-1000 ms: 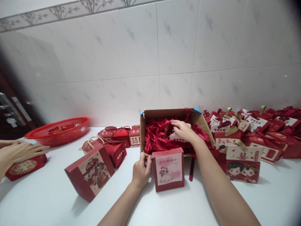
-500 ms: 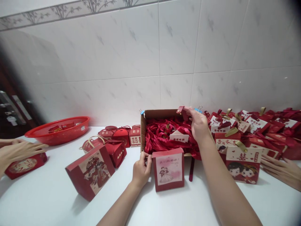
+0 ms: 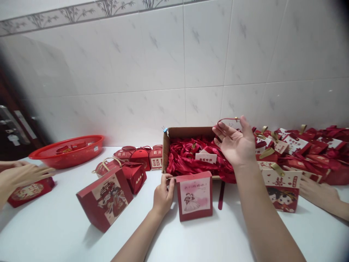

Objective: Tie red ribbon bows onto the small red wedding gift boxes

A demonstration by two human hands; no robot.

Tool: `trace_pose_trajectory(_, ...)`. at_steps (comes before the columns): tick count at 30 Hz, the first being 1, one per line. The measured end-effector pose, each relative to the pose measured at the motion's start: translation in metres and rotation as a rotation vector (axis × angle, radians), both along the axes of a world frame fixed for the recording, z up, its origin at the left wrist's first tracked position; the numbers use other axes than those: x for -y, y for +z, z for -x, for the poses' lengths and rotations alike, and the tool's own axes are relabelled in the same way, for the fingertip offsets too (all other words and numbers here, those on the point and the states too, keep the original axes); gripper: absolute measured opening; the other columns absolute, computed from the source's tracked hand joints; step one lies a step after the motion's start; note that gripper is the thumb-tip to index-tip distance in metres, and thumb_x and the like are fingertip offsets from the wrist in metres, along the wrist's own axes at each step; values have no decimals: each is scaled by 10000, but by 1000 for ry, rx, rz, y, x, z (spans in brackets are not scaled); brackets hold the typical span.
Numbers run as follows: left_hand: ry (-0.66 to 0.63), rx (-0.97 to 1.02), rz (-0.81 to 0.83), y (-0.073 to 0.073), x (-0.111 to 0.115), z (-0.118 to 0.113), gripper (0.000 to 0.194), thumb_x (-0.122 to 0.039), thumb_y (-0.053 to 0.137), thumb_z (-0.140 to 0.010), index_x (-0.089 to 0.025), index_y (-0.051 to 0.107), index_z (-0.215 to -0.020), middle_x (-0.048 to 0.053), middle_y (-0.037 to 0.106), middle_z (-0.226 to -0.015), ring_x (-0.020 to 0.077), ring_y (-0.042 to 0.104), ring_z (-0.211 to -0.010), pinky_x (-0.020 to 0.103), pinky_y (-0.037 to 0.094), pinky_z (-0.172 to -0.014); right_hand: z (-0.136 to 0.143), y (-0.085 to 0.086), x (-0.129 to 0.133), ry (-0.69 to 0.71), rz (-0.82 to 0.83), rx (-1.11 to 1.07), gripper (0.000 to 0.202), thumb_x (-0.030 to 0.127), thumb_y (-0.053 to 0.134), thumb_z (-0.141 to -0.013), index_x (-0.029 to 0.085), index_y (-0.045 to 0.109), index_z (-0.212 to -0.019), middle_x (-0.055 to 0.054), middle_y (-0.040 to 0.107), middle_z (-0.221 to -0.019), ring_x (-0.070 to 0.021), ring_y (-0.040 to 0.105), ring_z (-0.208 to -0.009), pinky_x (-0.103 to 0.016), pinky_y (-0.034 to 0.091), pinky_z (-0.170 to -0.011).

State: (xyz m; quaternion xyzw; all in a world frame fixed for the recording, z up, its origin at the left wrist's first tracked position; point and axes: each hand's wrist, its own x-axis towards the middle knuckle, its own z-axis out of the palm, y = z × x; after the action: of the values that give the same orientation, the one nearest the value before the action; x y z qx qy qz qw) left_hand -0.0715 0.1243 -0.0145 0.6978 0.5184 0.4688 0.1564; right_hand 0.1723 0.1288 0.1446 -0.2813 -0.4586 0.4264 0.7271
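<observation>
My right hand [image 3: 237, 143] is raised, palm showing, over the right end of a cardboard box [image 3: 191, 131]. A thin red strap [image 3: 227, 119] with a small gold fitting runs between its fingertips. Dark red ribbons [image 3: 180, 156] and a white tag [image 3: 206, 157] fill the box. My left hand [image 3: 163, 196] pinches at the box's front left edge, beside an upright red gift box [image 3: 195, 196] with a pink picture of a couple; what its fingers hold, if anything, is too small to tell. A loose red strip [image 3: 221, 195] lies right of the gift box.
Left stand a tilted red box [image 3: 105, 198], smaller red boxes [image 3: 136, 177] and a red basket [image 3: 65, 154]. Many red gift boxes [image 3: 294, 145] crowd the right. Other people's hands reach in at left [image 3: 24, 178] and right [image 3: 319, 191].
My right hand has turned palm up and lifted slightly right, drawing the strap out into a curve. The other person's hand at right has shifted left. My left hand stays almost still.
</observation>
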Motion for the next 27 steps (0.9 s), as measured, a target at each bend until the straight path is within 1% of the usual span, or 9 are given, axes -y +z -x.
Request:
trace_pose_trajectory(4,-23,48,36,-1,-4,3,452,-375,355,-930,-230,300,-1355,41,704,-903,184,656,-709,304,470,-664,5,4,14,70,-49,-10,460,641,492,-748,235,695,-827,-60,698,-1063,-279,578,-1126,-384,463,-822)
trace_pose_trajectory(6,23,124,-26,4,-4,4,467,-355,389,-924,-231,306,-1366,69,687,-1017,183,653,-806,298,477,-683,9,6,21,118,-81,-26,421,616,528,-744,237,703,-799,-64,707,-990,-272,612,-1049,-393,471,-825)
trace_pose_trajectory(8,98,244,-144,20,2,3,419,-337,429,-914,-201,388,-1308,102,652,-1085,190,628,-916,286,485,-689,13,6,28,173,-157,23,367,592,577,-735,246,701,-736,-51,703,-894,-247,634,-957,-398,472,-849)
trace_pose_trajectory(11,71,336,-351,69,24,-2,230,-302,486,-901,-170,563,-1074,102,626,-1060,182,599,-969,286,492,-764,18,4,40,277,-278,239,277,535,665,-712,262,707,-711,-35,673,-882,-215,621,-908,-392,468,-874)
trace_pose_trajectory(13,-166,261,-437,113,46,-7,203,-253,513,-894,-181,599,-1063,89,627,-1073,181,590,-1025,304,483,-857,20,3,48,341,-315,400,261,511,692,-711,258,721,-768,-46,643,-946,-211,602,-922,-382,477,-849)
trace_pose_trajectory(16,-561,69,-475,176,77,-14,357,-194,545,-879,-208,549,-1236,90,642,-1124,183,604,-1035,321,500,-879,20,4,57,449,-332,536,286,505,702,-717,237,718,-814,-57,606,-959,-204,588,-913,-356,486,-798)
trace_pose_trajectory(19,-754,-168,-428,210,94,-17,366,-152,634,-819,-189,608,-1182,95,664,-1108,199,600,-1049,329,503,-898,21,6,63,532,-343,605,299,498,726,-697,226,708,-820,-44,606,-885,-190,583,-874,-343,483,-783)
trace_pose_trajectory(22,-799,-240,-421,212,94,-18,345,-136,669,-787,-185,646,-1128,93,689,-1030,204,620,-994,349,518,-876,22,10,67,534,-346,653,293,494,728,-696,219,700,-792,-38,607,-856,-186,577,-863,-357,475,-813)
trace_pose_trajectory(27,-826,-124,-501,195,78,-18,168,-98,665,-782,-198,707,-910,37,716,-753,166,667,-775,324,547,-789,24,10,74,460,-317,736,261,427,755,-688,224,707,-845,-45,603,-918,-189,583,-872,-360,476,-834)
